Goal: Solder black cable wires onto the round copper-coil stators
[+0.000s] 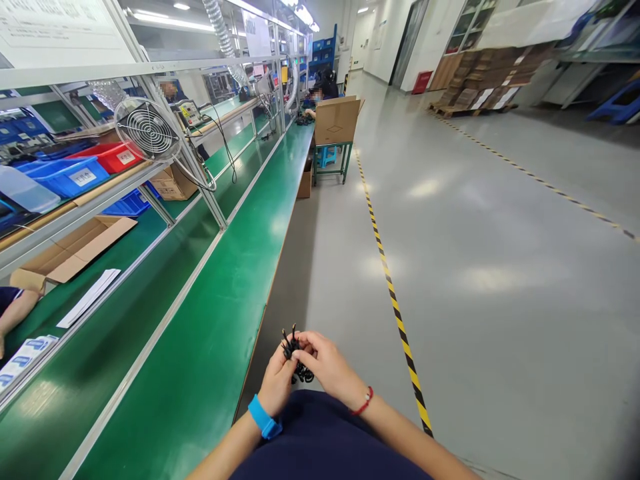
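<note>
A small bundle of black cables [303, 373] is gathered between my two hands, just in front of my body. Two thin ends with yellowish tips stick up from it. My left hand [277, 381], with a blue band at the wrist, is closed around the bundle from the left. From the right, my right hand [327, 363] pinches the same bundle between thumb and fingers; a red bracelet circles that wrist. Part of the bundle is hidden behind the fingers. Both hands are held beside the edge of the green workbench [220, 320].
Left, an open cardboard box [85, 250], white sheets [89, 298] and another person's arm [17, 313] lie across the bench. A fan [150, 130] hangs on the frame. Ahead stands a carton [336, 121] on a green stand. Striped tape [395, 303] marks the grey floor.
</note>
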Action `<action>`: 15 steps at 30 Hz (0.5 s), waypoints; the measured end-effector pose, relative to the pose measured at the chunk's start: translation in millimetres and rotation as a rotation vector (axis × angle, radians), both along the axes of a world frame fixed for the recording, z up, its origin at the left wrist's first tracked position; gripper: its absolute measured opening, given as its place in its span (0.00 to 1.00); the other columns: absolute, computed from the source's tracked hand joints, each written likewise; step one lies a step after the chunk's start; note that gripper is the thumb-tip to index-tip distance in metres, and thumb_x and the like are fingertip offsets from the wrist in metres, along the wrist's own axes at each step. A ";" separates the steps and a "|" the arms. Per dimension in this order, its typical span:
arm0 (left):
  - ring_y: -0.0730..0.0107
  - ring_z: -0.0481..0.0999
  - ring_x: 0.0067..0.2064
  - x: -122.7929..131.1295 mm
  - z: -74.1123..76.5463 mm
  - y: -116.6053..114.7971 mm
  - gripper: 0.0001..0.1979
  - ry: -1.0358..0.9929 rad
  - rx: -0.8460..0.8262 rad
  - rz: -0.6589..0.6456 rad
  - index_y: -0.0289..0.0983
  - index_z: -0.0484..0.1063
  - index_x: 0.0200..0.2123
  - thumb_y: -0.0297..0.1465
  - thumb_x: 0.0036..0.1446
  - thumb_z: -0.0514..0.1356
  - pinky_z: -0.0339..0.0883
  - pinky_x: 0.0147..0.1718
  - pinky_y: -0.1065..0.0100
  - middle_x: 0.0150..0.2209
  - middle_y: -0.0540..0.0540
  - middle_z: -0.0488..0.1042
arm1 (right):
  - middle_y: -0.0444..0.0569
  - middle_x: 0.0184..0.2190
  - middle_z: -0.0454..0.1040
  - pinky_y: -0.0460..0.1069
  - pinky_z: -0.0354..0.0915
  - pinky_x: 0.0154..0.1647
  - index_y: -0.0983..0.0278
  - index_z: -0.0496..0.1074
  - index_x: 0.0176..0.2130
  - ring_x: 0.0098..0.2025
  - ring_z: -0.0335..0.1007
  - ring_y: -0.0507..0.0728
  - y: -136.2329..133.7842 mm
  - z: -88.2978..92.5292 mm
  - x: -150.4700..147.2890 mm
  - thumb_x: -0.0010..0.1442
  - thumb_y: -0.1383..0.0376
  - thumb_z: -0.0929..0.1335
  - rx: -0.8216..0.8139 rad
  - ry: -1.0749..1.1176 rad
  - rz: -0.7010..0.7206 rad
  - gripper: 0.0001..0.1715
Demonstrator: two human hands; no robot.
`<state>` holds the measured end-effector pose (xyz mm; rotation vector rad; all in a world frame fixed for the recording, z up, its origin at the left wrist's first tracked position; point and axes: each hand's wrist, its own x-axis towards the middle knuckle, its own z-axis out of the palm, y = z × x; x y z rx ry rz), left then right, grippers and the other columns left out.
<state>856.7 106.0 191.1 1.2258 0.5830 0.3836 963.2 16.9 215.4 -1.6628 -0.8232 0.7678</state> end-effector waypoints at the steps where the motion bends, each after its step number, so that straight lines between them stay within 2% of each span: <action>1: 0.50 0.66 0.60 0.7 -0.9 0.2 0.28 0.001 0.013 -0.002 0.36 0.74 0.49 0.47 0.50 0.65 0.51 0.63 0.52 0.55 0.38 0.72 | 0.46 0.33 0.71 0.51 0.65 0.40 0.62 0.74 0.37 0.34 0.67 0.54 0.8 -1.2 0.5 0.53 0.69 0.66 0.001 -0.015 -0.016 0.10; 4: 0.49 0.65 0.61 3.5 -3.1 1.0 0.31 0.003 0.053 -0.003 0.35 0.72 0.52 0.49 0.50 0.64 0.50 0.64 0.51 0.57 0.37 0.70 | 0.45 0.32 0.69 0.50 0.65 0.39 0.63 0.74 0.35 0.33 0.66 0.54 3.3 -5.1 2.1 0.53 0.69 0.66 0.007 -0.040 -0.046 0.09; 12: 0.51 0.69 0.57 13.3 0.5 1.3 0.31 -0.027 0.098 0.003 0.34 0.71 0.52 0.50 0.52 0.61 0.56 0.61 0.52 0.53 0.36 0.72 | 0.48 0.36 0.74 0.50 0.67 0.40 0.62 0.72 0.43 0.37 0.70 0.55 6.2 -4.8 2.5 0.55 0.67 0.64 0.085 -0.035 -0.103 0.15; 15: 0.53 0.69 0.56 16.1 1.3 1.5 0.29 -0.022 0.093 0.027 0.35 0.71 0.51 0.50 0.53 0.61 0.56 0.61 0.54 0.52 0.37 0.72 | 0.48 0.35 0.73 0.50 0.67 0.40 0.62 0.72 0.39 0.36 0.70 0.55 5.8 -1.8 1.2 0.56 0.65 0.64 0.122 -0.046 -0.130 0.10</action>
